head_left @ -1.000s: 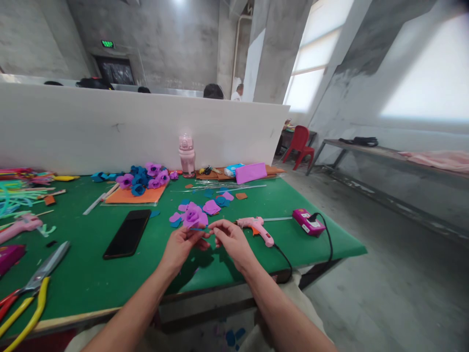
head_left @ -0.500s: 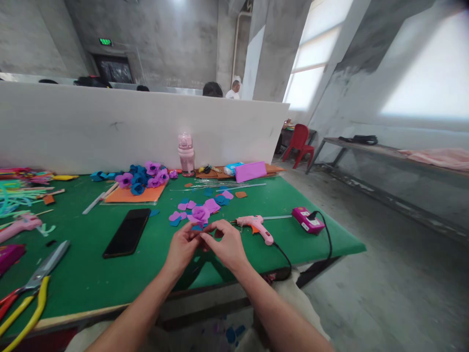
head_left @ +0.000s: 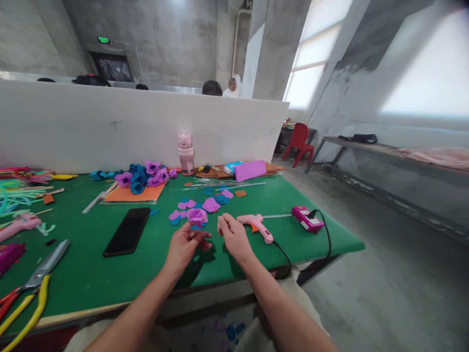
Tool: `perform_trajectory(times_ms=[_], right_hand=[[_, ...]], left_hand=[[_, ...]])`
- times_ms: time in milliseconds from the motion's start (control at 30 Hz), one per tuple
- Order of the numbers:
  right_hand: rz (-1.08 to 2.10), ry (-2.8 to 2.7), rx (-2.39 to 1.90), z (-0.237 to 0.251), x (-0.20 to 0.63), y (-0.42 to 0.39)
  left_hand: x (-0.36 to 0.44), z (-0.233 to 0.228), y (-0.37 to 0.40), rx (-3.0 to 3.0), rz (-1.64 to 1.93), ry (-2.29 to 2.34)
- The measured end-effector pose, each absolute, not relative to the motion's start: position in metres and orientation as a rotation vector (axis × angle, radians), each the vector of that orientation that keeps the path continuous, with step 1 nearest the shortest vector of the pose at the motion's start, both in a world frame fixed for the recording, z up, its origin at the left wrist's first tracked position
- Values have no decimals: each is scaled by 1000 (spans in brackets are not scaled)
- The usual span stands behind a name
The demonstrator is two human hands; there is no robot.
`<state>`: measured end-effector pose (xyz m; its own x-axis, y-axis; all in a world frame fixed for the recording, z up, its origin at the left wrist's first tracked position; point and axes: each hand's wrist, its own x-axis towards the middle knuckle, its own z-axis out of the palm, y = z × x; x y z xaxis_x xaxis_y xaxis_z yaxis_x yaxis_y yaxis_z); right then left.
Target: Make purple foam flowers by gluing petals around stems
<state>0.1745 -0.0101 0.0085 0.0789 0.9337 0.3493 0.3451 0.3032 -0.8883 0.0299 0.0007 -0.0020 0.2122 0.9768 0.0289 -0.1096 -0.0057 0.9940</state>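
My left hand (head_left: pixel 185 246) holds a purple foam flower (head_left: pixel 197 216) by its blue base, lifted just above the green table (head_left: pixel 110 274). A little to its right, my right hand (head_left: pixel 232 236) has its fingers pinched together; I cannot tell if anything is between them. A pink glue gun (head_left: pixel 255 225) lies just right of that hand, its black cord trailing off the table edge. Loose purple and blue foam petals (head_left: pixel 212 203) are scattered just behind the flower.
A black phone (head_left: pixel 127 238) lies left of my hands. Finished purple and blue flowers (head_left: pixel 142 177) sit on an orange sheet. A pink bottle (head_left: pixel 185 153) stands by the white partition (head_left: pixel 110 127). Scissors (head_left: pixel 46 266) and yellow-handled pliers (head_left: pixel 22 318) lie at the left; a magenta power strip (head_left: pixel 307 219) at the right.
My hands met over the flower half a second ago and have now parted. The right hand has drawn back toward the glue gun; the left keeps the flower.
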Motion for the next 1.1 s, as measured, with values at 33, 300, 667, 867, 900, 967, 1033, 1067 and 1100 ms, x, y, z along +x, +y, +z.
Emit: perform_trajectory(times_ms=[33, 300, 667, 867, 900, 967, 1033, 1067, 1100], right_hand=[[724, -1483, -1228, 9, 175, -10], [501, -1679, -1217, 11, 162, -22], [524, -1652, -1237, 9, 173, -11], [803, -1551, -1196, 7, 167, -13], [857, -1507, -1187, 5, 166, -12], [957, -1404, -1164, 1, 166, -9], [1004, -1339, -1153, -1, 168, -6], [1000, -1329, -1162, -1, 169, -5], [986, -1330, -1179, -1, 170, -4]], left_hand=[[29, -2, 1, 1238, 1110, 964], [31, -9, 2, 1278, 1152, 971], [30, -1, -1, 1205, 1094, 928], [32, -5, -1, 1242, 1096, 907], [33, -6, -1, 1247, 1095, 909], [32, -5, 0, 1251, 1067, 906], [29, -1, 1, 1267, 1019, 909], [26, 2, 2, 1288, 995, 922], [24, 5, 2, 1317, 983, 939]])
